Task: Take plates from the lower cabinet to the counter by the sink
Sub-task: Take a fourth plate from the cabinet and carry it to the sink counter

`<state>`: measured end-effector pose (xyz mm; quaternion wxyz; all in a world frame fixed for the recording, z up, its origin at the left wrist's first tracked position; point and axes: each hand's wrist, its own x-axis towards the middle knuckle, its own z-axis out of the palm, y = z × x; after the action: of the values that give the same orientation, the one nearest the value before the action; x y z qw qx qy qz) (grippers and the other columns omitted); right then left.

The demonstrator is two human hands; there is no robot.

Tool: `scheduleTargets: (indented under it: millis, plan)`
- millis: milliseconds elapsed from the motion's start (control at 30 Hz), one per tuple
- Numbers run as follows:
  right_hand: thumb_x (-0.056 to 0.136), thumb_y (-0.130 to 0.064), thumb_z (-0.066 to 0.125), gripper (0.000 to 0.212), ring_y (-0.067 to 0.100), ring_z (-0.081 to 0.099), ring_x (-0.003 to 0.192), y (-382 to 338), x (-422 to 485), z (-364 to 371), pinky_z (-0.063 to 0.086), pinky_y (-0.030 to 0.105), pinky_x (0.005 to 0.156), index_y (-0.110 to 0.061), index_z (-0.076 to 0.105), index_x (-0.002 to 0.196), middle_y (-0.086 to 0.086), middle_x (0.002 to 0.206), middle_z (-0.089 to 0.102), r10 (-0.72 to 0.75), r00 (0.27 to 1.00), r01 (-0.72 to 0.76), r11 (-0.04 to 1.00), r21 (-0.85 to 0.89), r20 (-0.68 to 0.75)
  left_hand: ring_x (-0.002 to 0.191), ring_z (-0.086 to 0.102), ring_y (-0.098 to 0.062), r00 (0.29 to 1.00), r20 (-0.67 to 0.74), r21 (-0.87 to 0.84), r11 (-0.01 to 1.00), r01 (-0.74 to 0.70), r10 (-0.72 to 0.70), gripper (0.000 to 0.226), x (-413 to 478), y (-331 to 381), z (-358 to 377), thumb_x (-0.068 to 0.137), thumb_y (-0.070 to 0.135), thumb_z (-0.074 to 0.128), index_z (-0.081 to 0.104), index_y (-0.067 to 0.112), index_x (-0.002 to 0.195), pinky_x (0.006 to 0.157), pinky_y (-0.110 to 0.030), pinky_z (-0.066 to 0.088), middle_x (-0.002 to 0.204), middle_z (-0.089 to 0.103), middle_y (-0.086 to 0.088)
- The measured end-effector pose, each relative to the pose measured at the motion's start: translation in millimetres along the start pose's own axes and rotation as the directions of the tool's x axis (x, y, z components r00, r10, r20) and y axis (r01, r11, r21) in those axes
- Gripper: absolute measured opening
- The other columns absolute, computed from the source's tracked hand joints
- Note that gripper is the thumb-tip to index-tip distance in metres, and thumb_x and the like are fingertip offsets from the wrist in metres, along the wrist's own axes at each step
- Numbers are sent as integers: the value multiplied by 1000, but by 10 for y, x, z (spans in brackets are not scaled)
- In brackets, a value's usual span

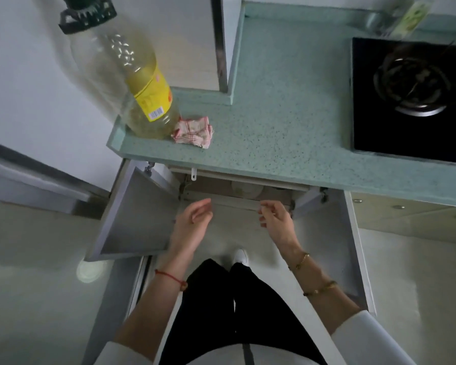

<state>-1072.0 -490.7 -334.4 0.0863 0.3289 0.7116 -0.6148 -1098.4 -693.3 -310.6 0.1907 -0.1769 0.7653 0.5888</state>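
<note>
The lower cabinet under the green speckled counter [274,133] stands with both doors swung out, the left door [137,214] and the right door [353,246]. Inside, a pale round plate [245,190] shows dimly below the counter's edge, mostly hidden. My left hand [192,222] hovers in front of the opening, fingers loosely curled and holding nothing. My right hand [275,219] is level with it on the right, fingers also loosely bent and empty. Neither hand touches the plate.
A large oil bottle [140,83] with a yellow label stands on the counter's left corner beside a crumpled red-checked cloth [194,131]. A black gas hob [411,96] fills the counter's right side. My legs and a white shoe [240,256] are below on the pale floor.
</note>
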Motion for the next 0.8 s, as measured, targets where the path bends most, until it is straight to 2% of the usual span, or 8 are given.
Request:
scheduleTargets:
  millis: [100, 233, 333, 433, 567, 600, 667, 800]
  plan:
    - [96, -14, 50, 15, 19, 62, 83, 176, 344, 109, 55, 44, 86, -19, 61, 104, 0, 92, 65, 30, 999, -31, 999, -29, -37, 106, 64, 6, 998, 51, 20, 999, 40, -41, 32, 359, -139, 41, 91, 12, 63, 69, 40, 106, 96, -24, 50, 115, 70, 13]
    - [95, -19, 51, 11, 27, 65, 93, 550, 890, 263, 55, 47, 91, -21, 61, 100, 2, 97, 67, 75, 993, -79, 996, -41, -88, 99, 66, 0, 998, 48, 30, 999, 45, -46, 30, 959, -448, 140, 90, 1, 63, 70, 18, 115, 91, -16, 49, 112, 72, 1]
    - [93, -15, 51, 15, 29, 64, 100, 996, 1375, 393, 54, 46, 91, -22, 63, 98, 3, 100, 67, 107, 986, -113, 993, -45, -125, 101, 65, -8, 997, 69, 94, 995, 33, -39, 32, 1486, -809, 258, 91, -1, 61, 67, 7, 122, 98, -22, 48, 112, 71, -3]
    - [93, -13, 55, 13, 26, 61, 99, 1536, 1915, 510, 53, 38, 82, -20, 64, 97, 4, 102, 65, 135, 982, -135, 991, 6, -133, 109, 64, -15, 997, 69, 146, 989, 32, -42, 32, 2058, -1338, 420, 92, -1, 60, 67, 5, 123, 105, -30, 46, 114, 71, -7]
    - [94, -15, 56, 9, 31, 62, 106, 2319, 2683, 664, 51, 49, 95, -15, 63, 100, 4, 103, 63, 100, 985, -107, 993, -41, -144, 100, 64, -18, 998, 16, 169, 984, 52, -55, 21, 2891, -2163, 669, 91, 6, 64, 72, 10, 110, 87, -29, 49, 108, 71, -7]
    - [94, -16, 57, 10, 29, 62, 106, 2497, 2875, 712, 51, 46, 92, -16, 63, 101, 4, 104, 64, 89, 985, -97, 994, -46, -151, 98, 65, -22, 998, 16, 179, 983, 51, -55, 18, 3121, -2366, 736, 91, 8, 65, 72, 8, 107, 84, -29, 51, 105, 71, -9]
    - [94, -18, 56, 14, 22, 61, 99, 2846, 3263, 820, 47, 34, 82, -16, 63, 106, 4, 109, 66, 60, 987, -74, 993, -88, -151, 100, 64, -27, 999, 37, 185, 982, 30, -37, 25, 3568, -2762, 892, 92, 4, 63, 68, -2, 115, 75, -26, 51, 104, 70, -11]
    - [93, -16, 57, 20, 25, 60, 95, 3468, 4044, 1048, 47, 36, 83, -7, 61, 110, 10, 102, 66, -1, 990, -21, 987, -158, -139, 106, 63, -39, 995, 91, 262, 963, -70, 48, 33, 4397, -3409, 1260, 94, -6, 55, 61, -7, 126, 78, -30, 40, 127, 62, -31]
